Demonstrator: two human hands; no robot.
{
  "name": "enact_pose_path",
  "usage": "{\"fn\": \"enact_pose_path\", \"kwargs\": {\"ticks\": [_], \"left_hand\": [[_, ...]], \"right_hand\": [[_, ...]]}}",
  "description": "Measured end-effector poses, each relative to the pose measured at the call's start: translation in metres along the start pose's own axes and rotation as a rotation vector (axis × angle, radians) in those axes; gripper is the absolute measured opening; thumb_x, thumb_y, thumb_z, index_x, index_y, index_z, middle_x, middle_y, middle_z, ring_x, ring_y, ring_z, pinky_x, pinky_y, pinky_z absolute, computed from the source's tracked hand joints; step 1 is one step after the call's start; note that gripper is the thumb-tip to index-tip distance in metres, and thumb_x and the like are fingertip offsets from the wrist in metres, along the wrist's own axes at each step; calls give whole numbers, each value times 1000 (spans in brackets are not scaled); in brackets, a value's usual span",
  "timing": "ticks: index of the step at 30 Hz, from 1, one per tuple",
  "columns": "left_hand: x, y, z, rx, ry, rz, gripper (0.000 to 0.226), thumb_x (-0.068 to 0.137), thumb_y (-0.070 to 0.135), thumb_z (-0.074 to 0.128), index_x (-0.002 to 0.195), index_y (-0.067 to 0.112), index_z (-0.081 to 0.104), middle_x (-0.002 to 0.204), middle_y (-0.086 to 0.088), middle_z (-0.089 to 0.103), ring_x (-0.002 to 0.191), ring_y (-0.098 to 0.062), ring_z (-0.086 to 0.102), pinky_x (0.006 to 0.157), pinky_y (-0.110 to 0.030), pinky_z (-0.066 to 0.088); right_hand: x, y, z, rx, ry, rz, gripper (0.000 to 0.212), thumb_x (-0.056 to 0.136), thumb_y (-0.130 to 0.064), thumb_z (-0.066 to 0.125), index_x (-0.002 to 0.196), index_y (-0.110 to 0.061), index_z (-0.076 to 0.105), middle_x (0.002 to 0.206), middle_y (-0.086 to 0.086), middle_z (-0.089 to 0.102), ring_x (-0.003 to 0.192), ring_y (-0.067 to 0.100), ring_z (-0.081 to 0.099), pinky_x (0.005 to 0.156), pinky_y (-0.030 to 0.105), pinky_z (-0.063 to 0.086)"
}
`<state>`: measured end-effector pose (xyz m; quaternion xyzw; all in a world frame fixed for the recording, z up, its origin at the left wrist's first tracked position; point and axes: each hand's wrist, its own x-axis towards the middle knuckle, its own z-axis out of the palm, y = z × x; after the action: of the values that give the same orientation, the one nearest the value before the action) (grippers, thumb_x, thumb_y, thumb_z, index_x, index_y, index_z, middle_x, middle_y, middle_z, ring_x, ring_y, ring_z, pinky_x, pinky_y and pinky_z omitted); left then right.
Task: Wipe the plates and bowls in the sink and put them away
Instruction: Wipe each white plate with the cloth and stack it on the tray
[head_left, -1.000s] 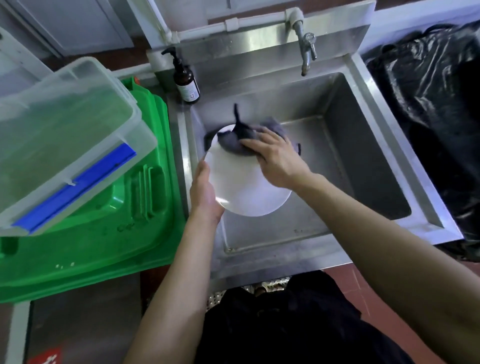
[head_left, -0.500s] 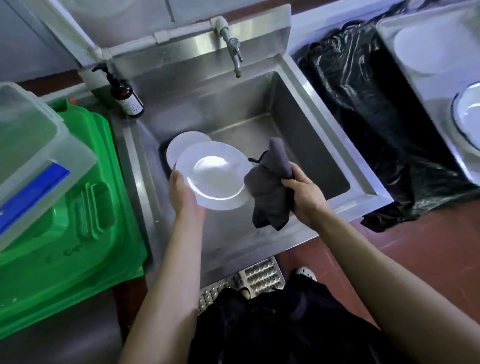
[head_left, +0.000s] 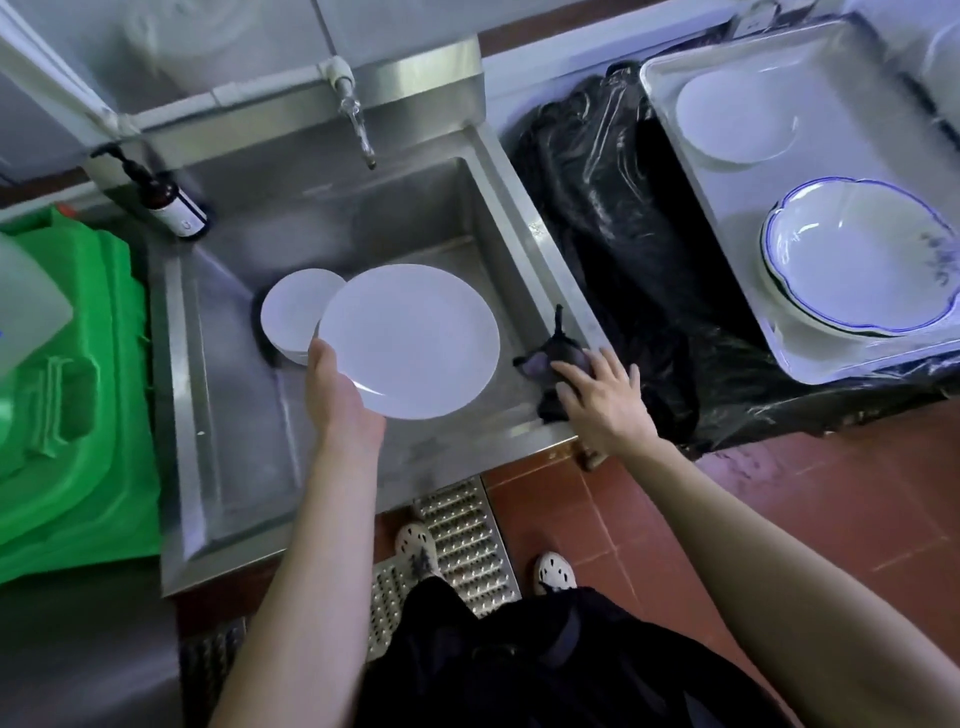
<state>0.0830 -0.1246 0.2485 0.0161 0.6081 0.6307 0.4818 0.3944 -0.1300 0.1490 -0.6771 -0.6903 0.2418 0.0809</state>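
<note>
A steel sink (head_left: 332, 218) is sitting against the wall, its tap (head_left: 358, 124) hanging over the basin and a dark pump bottle (head_left: 174, 205) standing at the back left corner. A green plastic bin (head_left: 78, 395) is lying just beside the sink on the left, and a black bag (head_left: 613, 249) is filling the gap on the right. Beyond the bag, a metal tray (head_left: 670, 130) is carrying a white plate (head_left: 735, 117) and a blue-rimmed bowl (head_left: 857, 260). The floor is red tile. The left hand (head_left: 340, 397) is gripping the near edge of a large white plate (head_left: 415, 338) above the basin, partly covering a smaller stack of plates (head_left: 296, 312) lying inside. The right hand (head_left: 605, 397) is resting, fingers spread, on a dark cloth (head_left: 553, 358) draped over the sink's right rim.
</note>
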Motion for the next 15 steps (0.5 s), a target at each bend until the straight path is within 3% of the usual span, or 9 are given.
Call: {"fn": "enact_pose_path", "kwargs": {"ticks": [1, 3, 5, 8, 11, 13, 15], "left_hand": [[-6, -5, 4, 8, -6, -3, 28, 111, 46, 55, 127, 34, 75, 116, 6, 83, 108, -26, 78, 81, -49, 67], [-14, -12, 10, 33, -10, 0, 23, 113, 44, 54, 117, 38, 75, 107, 10, 84, 104, -23, 78, 84, -49, 67], [-20, -15, 17, 65, -13, 15, 22, 113, 42, 53, 112, 39, 75, 100, 12, 84, 104, -22, 78, 87, -49, 66], [-23, -15, 30, 81, -66, -15, 30, 111, 49, 52, 119, 36, 78, 116, 5, 83, 116, -31, 75, 97, -59, 62], [-17, -16, 51, 92, -150, -23, 36, 111, 53, 49, 125, 35, 77, 123, 0, 81, 121, -35, 73, 99, -64, 60], [-13, -19, 72, 115, -224, -44, 37, 113, 51, 46, 126, 32, 75, 121, 0, 81, 120, -34, 73, 99, -62, 61], [-10, -27, 92, 130, -278, -75, 39, 114, 50, 45, 130, 29, 74, 121, -1, 81, 121, -35, 72, 99, -61, 61]], "right_hand": [[-3, 16, 12, -181, -84, -38, 55, 108, -56, 38, 162, -46, 33, 171, 6, 27, 160, 29, 17, 128, 63, 15], [-5, 27, 21, -288, -186, -46, 64, 106, -66, 30, 166, -47, 18, 177, 9, 13, 163, 32, 6, 126, 71, 10], [-2, 20, 16, -289, -212, -8, 68, 103, -74, 23, 166, -48, 17, 177, 8, 10, 164, 32, 2, 124, 75, 6], [0, 7, 5, -265, -165, 29, 69, 101, -79, 17, 164, -50, 18, 174, 9, 17, 163, 35, 6, 120, 78, 4], [5, -6, -21, 3, 12, 74, 56, 108, -66, 26, 161, -47, 25, 159, 14, 41, 152, 39, 34, 121, 68, 28], [16, -16, -46, 273, 85, 127, 54, 109, -64, 30, 159, -44, 28, 142, 8, 59, 129, 36, 59, 106, 55, 48], [27, -25, -71, 489, 52, 169, 57, 109, -65, 29, 160, -41, 29, 119, -2, 70, 105, 28, 71, 97, 50, 55]]}}
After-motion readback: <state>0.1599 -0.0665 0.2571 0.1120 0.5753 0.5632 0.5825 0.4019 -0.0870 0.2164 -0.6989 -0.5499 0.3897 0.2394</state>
